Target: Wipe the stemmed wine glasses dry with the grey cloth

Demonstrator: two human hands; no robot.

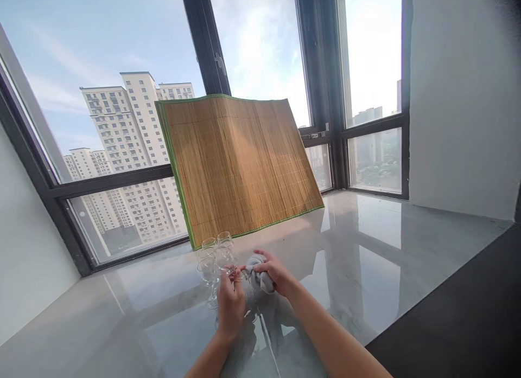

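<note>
Several clear stemmed glasses [208, 267] stand close together on the glossy sill, just beyond and left of my left hand [231, 305]. Its fingers are closed around what looks like one of these glasses; the hand hides part of it, and the transparent outlines overlap. Beside it, my right hand [273, 270] grips a bunched grey-white cloth [261, 277], with the thumb across its top. The cloth is close to the left fingertips, and whether it touches the glass I cannot tell.
Behind the glasses a bamboo mat [244, 166] with green edging leans against the dark window frame [325, 69]. The marble-like sill [345, 258] reflects the windows. Its front edge slopes down toward a dark area at lower right. White walls [459, 96] close both sides.
</note>
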